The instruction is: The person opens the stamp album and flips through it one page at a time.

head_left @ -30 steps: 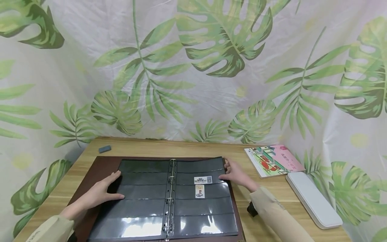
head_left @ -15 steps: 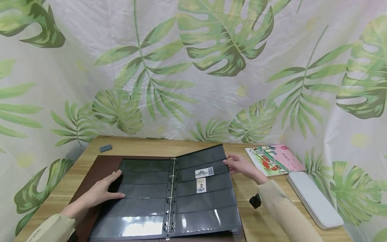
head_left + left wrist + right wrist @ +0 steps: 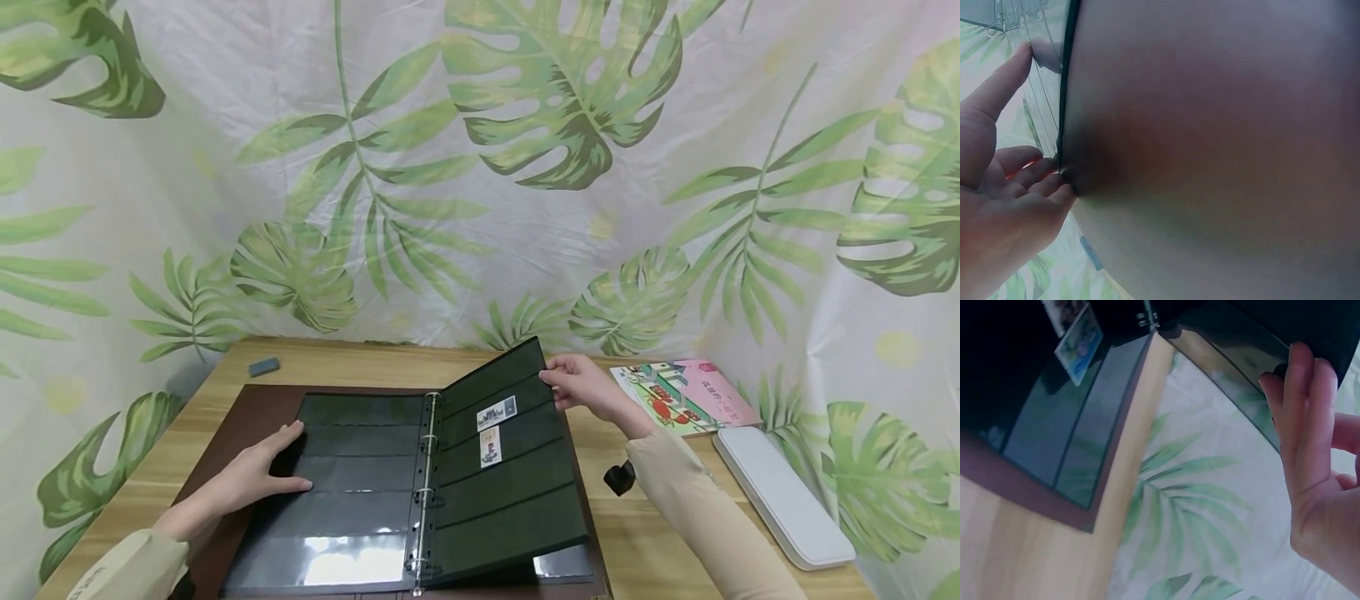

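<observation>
Pinching a slanted black page (image 3: 506, 498) of the brown ring binder (image 3: 255, 410), the right hand (image 3: 587, 388) sits opposite a relaxed left hand (image 3: 246, 477); a smooth white case (image 3: 783, 497) shares the wood-grained desk (image 3: 648, 542).

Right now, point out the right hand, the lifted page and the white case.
Right hand (image 3: 591, 388), head view: middle of the hand.
Lifted page (image 3: 516, 481), head view: bare area near its middle.
White case (image 3: 783, 498), head view: middle of its top.

We reach both arms (image 3: 708, 508) forward, left hand (image 3: 251, 475) with thumb (image 3: 291, 484) spread wide from its fingers (image 3: 279, 438), right hand (image 3: 590, 389) higher, pinching.
</observation>
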`<state>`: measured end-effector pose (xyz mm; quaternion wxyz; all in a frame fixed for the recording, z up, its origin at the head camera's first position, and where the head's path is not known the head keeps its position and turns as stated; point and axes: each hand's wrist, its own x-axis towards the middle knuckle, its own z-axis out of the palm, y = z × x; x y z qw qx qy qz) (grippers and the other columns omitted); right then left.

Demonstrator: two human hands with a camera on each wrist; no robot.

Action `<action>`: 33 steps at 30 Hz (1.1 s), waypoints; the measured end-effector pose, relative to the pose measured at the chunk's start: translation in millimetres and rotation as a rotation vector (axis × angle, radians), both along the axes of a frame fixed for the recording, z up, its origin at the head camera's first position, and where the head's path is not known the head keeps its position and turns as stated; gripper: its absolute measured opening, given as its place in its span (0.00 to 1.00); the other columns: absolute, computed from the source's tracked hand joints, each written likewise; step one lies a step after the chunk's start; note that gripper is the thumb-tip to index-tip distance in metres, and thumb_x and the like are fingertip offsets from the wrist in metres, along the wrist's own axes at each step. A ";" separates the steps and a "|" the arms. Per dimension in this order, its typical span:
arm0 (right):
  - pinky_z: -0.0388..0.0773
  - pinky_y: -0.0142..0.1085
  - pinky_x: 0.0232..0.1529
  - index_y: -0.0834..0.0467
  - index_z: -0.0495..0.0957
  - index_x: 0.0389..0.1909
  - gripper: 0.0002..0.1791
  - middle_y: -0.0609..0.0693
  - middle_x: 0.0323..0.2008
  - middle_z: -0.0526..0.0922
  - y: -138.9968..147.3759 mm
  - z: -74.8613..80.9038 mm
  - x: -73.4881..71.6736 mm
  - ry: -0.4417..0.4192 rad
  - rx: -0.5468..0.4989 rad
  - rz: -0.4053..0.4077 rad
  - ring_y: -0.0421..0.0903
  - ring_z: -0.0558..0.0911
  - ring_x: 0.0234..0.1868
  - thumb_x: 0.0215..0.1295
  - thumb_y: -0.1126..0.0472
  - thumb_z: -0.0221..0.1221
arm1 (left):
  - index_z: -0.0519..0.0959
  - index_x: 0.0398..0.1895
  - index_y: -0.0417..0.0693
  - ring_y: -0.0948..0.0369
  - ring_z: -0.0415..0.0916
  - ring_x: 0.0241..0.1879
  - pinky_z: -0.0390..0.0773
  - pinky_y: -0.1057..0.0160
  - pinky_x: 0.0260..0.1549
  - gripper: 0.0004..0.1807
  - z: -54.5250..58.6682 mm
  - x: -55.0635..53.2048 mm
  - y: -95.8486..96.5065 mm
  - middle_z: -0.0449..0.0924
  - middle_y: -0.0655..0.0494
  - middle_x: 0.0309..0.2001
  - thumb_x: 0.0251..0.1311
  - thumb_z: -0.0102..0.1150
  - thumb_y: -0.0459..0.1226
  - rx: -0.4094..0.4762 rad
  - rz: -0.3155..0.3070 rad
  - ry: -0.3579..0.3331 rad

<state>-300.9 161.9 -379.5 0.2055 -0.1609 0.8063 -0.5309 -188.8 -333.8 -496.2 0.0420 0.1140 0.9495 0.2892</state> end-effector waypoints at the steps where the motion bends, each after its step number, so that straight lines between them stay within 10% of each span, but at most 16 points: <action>1: 0.81 0.30 0.29 0.68 0.70 0.49 0.13 0.42 0.22 0.68 -2.1 2.4 0.2 0.002 0.006 0.000 0.36 0.72 0.23 0.76 0.60 0.50 | 0.57 0.73 0.27 0.26 0.54 0.69 0.64 0.30 0.59 0.57 0.3 -0.3 -0.3 0.56 0.23 0.71 0.49 0.74 0.52 -0.001 -0.003 0.001; 13: 0.78 0.29 0.27 0.63 0.69 0.44 0.09 0.41 0.19 0.66 -19.5 30.2 -0.2 0.013 -0.044 0.008 0.37 0.69 0.20 0.76 0.60 0.51 | 0.57 0.73 0.26 0.26 0.53 0.69 0.63 0.30 0.60 0.56 2.3 0.6 0.6 0.55 0.23 0.71 0.49 0.74 0.51 0.016 -0.007 -0.003; 22: 0.69 0.30 0.29 0.65 0.58 0.70 0.25 0.43 0.29 0.64 -22.1 27.8 5.0 -0.059 -0.110 0.062 0.36 0.63 0.22 0.79 0.58 0.45 | 0.57 0.73 0.26 0.26 0.54 0.69 0.65 0.30 0.59 0.56 1.4 2.2 0.8 0.55 0.23 0.71 0.50 0.74 0.51 0.008 -0.006 -0.003; 29: 0.57 0.35 0.27 0.62 0.56 0.72 0.26 0.40 0.18 0.54 -29.1 29.0 10.4 -0.088 -0.221 0.110 0.37 0.55 0.18 0.80 0.58 0.44 | 0.57 0.73 0.26 0.26 0.54 0.69 0.64 0.30 0.60 0.57 1.8 3.2 2.1 0.55 0.23 0.72 0.49 0.73 0.53 0.007 -0.005 -0.006; 33: 0.66 0.33 0.30 0.60 0.58 0.72 0.26 0.43 0.29 0.67 -38.1 34.0 13.0 -0.071 -0.198 0.099 0.35 0.66 0.24 0.79 0.56 0.46 | 0.58 0.71 0.25 0.27 0.56 0.69 0.65 0.31 0.59 0.56 4.8 3.2 2.4 0.57 0.22 0.71 0.49 0.74 0.52 -0.031 -0.030 0.014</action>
